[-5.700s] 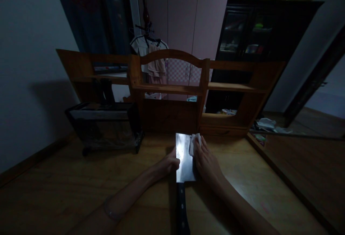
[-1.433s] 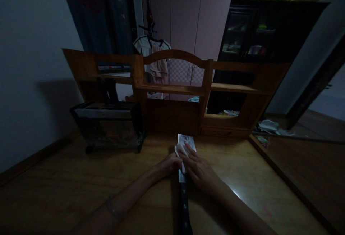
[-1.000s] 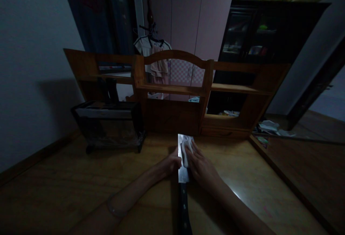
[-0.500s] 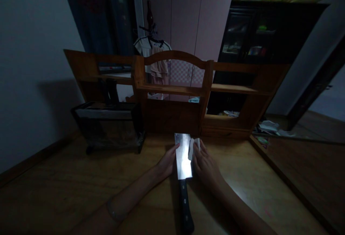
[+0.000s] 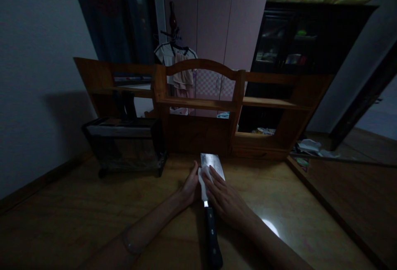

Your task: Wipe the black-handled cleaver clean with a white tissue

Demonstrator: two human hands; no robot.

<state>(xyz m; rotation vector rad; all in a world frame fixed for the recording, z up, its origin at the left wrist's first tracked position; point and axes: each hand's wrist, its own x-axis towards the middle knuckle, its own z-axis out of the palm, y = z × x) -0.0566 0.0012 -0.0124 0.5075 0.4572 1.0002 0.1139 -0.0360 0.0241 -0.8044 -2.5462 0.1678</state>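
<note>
A cleaver lies flat on the wooden desk (image 5: 93, 220), its steel blade (image 5: 214, 161) pointing away from me and its black handle (image 5: 212, 237) toward me. My right hand (image 5: 225, 199) lies over the blade with fingers stretched flat, pressing a small white cloth (image 5: 204, 175) onto the steel. My left hand (image 5: 190, 187) rests against the blade's left edge, fingers extended along it. Most of the blade is hidden under my right hand.
A wooden shelf unit (image 5: 198, 104) stands along the back of the desk. A dark glass tank (image 5: 124, 144) sits at the left rear. A pink wardrobe (image 5: 217, 34) and a dark cabinet (image 5: 288, 42) stand behind. Papers (image 5: 310, 146) lie at the right.
My right hand slid the white cloth from the blade's right side across to its left, covering most of the blade. My left hand stayed at the left edge.
</note>
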